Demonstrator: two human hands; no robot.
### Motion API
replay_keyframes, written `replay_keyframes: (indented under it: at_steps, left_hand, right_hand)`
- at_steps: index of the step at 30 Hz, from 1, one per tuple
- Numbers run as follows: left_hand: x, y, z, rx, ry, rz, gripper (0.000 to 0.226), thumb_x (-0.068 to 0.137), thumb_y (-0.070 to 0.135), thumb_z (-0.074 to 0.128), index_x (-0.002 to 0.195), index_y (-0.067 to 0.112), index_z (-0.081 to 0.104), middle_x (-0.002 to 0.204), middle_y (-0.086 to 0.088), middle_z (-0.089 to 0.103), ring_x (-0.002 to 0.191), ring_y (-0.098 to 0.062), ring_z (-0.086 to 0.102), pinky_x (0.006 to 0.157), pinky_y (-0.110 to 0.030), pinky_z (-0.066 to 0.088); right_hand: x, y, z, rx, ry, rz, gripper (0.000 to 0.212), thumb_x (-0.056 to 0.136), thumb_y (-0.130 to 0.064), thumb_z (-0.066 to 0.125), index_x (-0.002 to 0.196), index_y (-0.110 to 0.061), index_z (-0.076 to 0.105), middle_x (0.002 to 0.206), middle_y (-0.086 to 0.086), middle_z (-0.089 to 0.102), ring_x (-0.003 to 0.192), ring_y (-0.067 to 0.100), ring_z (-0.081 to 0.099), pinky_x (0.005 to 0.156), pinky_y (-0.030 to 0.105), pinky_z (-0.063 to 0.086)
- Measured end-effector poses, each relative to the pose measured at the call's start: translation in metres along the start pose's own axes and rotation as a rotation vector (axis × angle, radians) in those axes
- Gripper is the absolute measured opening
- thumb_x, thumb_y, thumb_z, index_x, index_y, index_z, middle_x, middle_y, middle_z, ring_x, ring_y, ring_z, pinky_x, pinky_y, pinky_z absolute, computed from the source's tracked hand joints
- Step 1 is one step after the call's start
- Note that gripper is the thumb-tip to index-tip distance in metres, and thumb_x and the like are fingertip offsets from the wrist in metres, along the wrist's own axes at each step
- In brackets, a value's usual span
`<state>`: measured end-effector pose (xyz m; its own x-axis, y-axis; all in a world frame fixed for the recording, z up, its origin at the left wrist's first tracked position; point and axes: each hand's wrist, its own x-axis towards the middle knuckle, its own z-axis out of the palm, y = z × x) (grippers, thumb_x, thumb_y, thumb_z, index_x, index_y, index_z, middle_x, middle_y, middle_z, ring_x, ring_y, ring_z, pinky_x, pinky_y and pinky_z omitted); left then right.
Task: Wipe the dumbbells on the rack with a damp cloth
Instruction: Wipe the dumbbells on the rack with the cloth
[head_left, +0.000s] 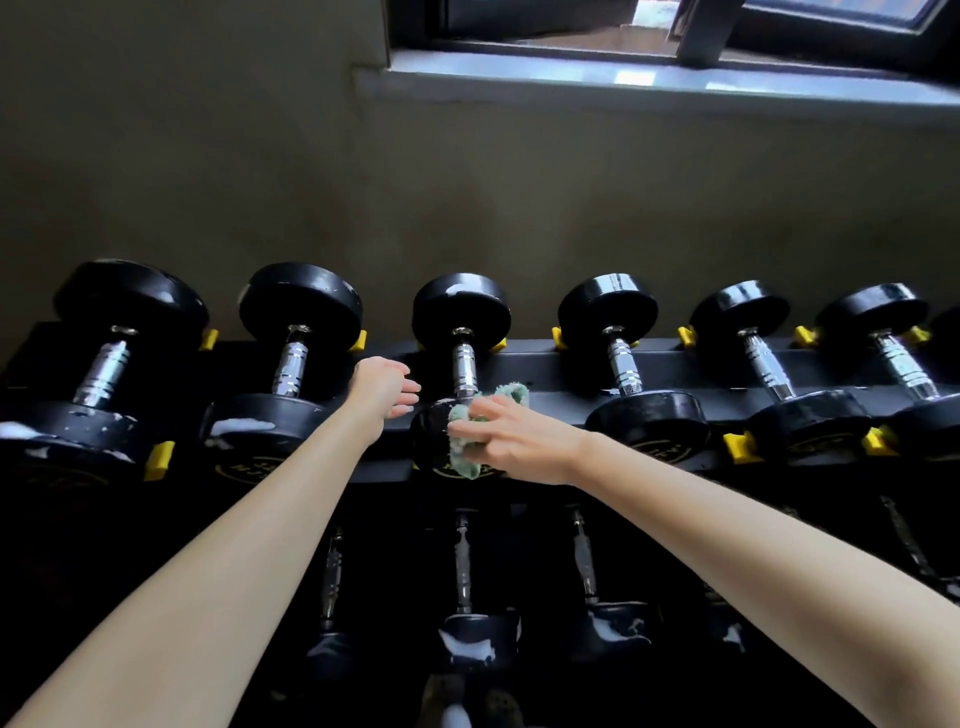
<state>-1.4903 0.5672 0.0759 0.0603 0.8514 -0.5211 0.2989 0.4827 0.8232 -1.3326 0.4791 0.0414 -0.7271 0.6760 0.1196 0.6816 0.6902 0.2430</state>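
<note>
Six black dumbbells (623, 364) in clear view, lying side by side across the top rails of a dark rack (545, 364), chrome handles pointing away toward a wall (467, 197). Third from the left, the middle dumbbell (464, 369), currently under the wipe. Bunched on top of its near head, right at the join with the handle: a green cloth (460, 452), fluffy and crumpled. Held there by the right hand (511, 441), fingers (491, 415) curled over the cloth and pinching it against the rubber. Stretched in from the other side, the left hand (384, 387), fingers (408, 387) loosely extended, slightly apart, holding nothing, just beside the same near head; impossible to tell whether touching it.

Judged as mid-task: cleaning the near head of this one weight, with its handle and far head likely next. Calls for sliding the cloth up and around the chrome handle, then over the far head, perhaps with the left hand steadying the weight against rolling. After that, on to the neighbours along the row.

White scuffs (244, 426) or chipped patches on the two biggest weights at the far left. Yellow plastic stops (740, 447) fixed along the rails between the weights. A lower row of weights (464, 561) beneath, dim and partly hidden by both forearms. Higher up, above the wall, a pale window sill (623, 83) under a dark window frame.

Writing: a round yellow emblem (234, 470) printed on the near end faces of several heads, too dark and blurred to read. No weight numbers or brand name legible anywhere.
</note>
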Motion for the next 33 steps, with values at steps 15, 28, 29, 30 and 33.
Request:
replay_keyframes:
  at_steps: [15,28,29,30,33]
  left_hand:
    - [-0.021,0.006,0.041,0.706,-0.16,0.428,0.045,0.079,-0.006,0.04,0.117,0.011,0.058,0.122,-0.007,0.057,0.118,-0.022,0.048,0.092,-0.026,0.037]
    - [-0.006,0.001,0.058,0.929,-0.192,0.417,0.037,0.075,-0.007,0.04,0.084,0.022,0.062,0.094,0.0,0.059,0.098,-0.023,0.055,0.084,-0.03,0.044]
    - [-0.004,0.001,0.058,0.939,-0.189,0.425,0.037,0.075,-0.007,0.04,0.084,0.021,0.062,0.095,-0.001,0.06,0.098,-0.023,0.055,0.082,-0.029,0.043]
    - [-0.002,0.001,0.059,0.943,-0.184,0.432,0.037,0.075,-0.008,0.04,0.081,0.021,0.062,0.095,-0.003,0.061,0.096,-0.023,0.055,0.08,-0.029,0.043]
    - [0.005,0.0,0.058,0.91,-0.171,0.44,0.038,0.073,-0.009,0.039,0.067,0.022,0.06,0.092,-0.008,0.067,0.09,-0.024,0.058,0.072,-0.027,0.04]
  right_hand:
    - [-0.061,0.031,-0.002,0.935,0.268,1.515,0.041,0.087,-0.004,0.044,0.124,-0.018,0.055,0.12,0.009,0.06,0.108,0.029,0.055,0.088,0.031,0.04]
    - [-0.037,-0.001,0.1,1.344,0.211,1.833,0.023,0.081,0.002,0.047,0.077,-0.013,0.064,0.073,0.007,0.053,0.076,0.021,0.048,0.061,0.025,0.034]
    - [-0.036,-0.001,0.102,1.357,0.204,1.827,0.023,0.081,0.002,0.046,0.075,-0.014,0.06,0.07,0.005,0.051,0.076,0.021,0.046,0.058,0.026,0.034]
    - [-0.036,-0.001,0.104,1.382,0.21,1.811,0.025,0.081,0.003,0.045,0.076,-0.016,0.061,0.071,0.003,0.053,0.076,0.022,0.048,0.056,0.024,0.037]
    - [-0.037,-0.002,0.104,1.503,0.247,1.787,0.035,0.081,0.003,0.048,0.1,-0.012,0.073,0.09,0.007,0.067,0.09,0.026,0.063,0.083,0.03,0.053]
